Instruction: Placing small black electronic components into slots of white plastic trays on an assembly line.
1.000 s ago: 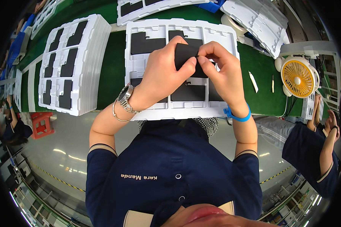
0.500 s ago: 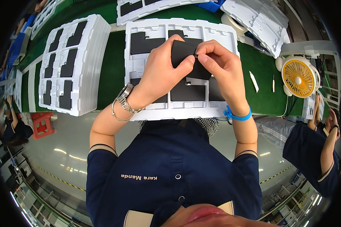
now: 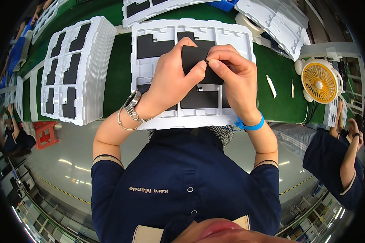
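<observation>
Above a white moulded tray, my left hand grips a flat black L-shaped piece between thumb and fingers. The thumb and forefinger of my right hand pinch together at the notch of this same piece, close to my left thumb tip. What exactly they pinch there is too small to make out. Similar black pieces lie in the tray's compartments, one at the upper left and another below my hands. My hands and forearms hide part of the tray.
To the left stands a tall stack of white trays with black pieces in the top one. A white pen-like tool, a thin knife-like tool and a yellow-and-white fan are on the right. Clear plastic trays lean at the back right; co-workers are at both sides.
Both hands and the black piece have shifted slightly left. The right fingertips still pinch at the notch, and the tray has slid a little to the left.
</observation>
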Demonstrator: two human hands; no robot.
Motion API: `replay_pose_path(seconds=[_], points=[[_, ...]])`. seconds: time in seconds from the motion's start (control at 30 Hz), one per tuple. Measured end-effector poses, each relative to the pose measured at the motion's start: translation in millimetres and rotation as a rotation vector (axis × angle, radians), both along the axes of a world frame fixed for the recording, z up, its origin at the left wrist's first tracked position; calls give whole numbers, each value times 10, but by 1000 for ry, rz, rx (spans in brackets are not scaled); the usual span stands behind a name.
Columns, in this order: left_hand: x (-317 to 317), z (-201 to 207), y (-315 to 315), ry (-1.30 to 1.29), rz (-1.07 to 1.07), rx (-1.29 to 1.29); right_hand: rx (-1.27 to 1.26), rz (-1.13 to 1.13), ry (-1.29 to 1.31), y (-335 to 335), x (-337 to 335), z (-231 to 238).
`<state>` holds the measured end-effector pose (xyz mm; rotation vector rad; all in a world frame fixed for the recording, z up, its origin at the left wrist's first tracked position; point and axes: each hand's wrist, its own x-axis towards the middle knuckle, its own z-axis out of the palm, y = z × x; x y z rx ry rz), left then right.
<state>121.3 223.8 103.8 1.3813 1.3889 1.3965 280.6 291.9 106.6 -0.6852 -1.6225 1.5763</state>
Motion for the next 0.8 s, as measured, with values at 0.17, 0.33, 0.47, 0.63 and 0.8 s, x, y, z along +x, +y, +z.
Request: replay_pose_path(seconds=[0.17,0.33,0.47,0.63,0.8], points=[[-33,2,47,-12,-20,-61,-200,50,71,70,16,-61],[-108,-25,43,-198,-13,-79,-94,87,-155,68,72,154],[-181,40,-86,-199,-84,-163,-31,91,-375,79,231,231],[-564,77,-540,695,57,53,143,-160,-446,516,625,-14],[-712,-34,-1005,979,122,-222,453,-322,-854,809,674,-220]])
